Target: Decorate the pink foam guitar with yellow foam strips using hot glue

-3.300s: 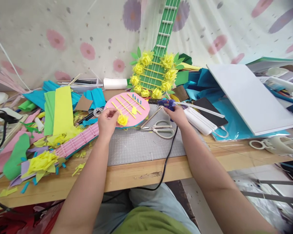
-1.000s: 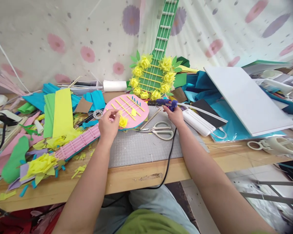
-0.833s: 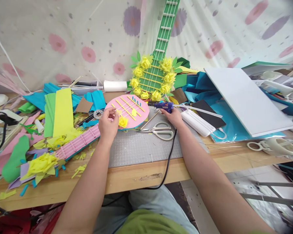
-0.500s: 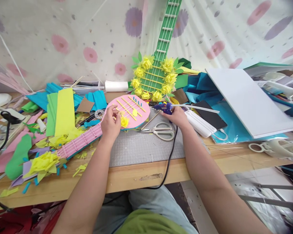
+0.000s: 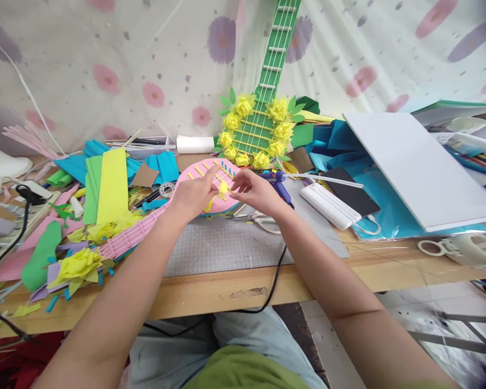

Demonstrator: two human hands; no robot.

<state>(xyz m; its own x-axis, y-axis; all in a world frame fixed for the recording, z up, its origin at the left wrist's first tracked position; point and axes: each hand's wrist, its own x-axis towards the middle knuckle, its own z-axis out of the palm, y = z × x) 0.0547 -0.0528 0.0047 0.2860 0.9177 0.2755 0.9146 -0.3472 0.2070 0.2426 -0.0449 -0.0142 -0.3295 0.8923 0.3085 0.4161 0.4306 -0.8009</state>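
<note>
A pink toy guitar (image 5: 185,176) made of craft material lies at an angle on the table, with yellow sticks, white strings and small blue pegs on its body. My left hand (image 5: 195,195) is over the body, fingers apart, partly hiding a yellow paper flower (image 5: 209,204). Close to its fingertips is a small yellow paper piece (image 5: 223,187); whether they touch is unclear. At the body's right side my right hand (image 5: 256,190) hovers with curved, parted fingers and nothing visible in them. Just beyond it rests a blue glue gun (image 5: 282,190) with a white glue stick.
Scissors (image 5: 267,222) lie on the grey cutting mat (image 5: 218,246), partly under my right wrist. A green toy guitar (image 5: 263,116) with yellow flowers stands behind. Paper scraps (image 5: 113,186) crowd the left; a white power strip (image 5: 330,205) and white board (image 5: 417,167) are right.
My right hand has let go of the glue gun and moved left to the pink guitar. My left hand has shifted right from the flower toward the small yellow piece, its fingers spreading.
</note>
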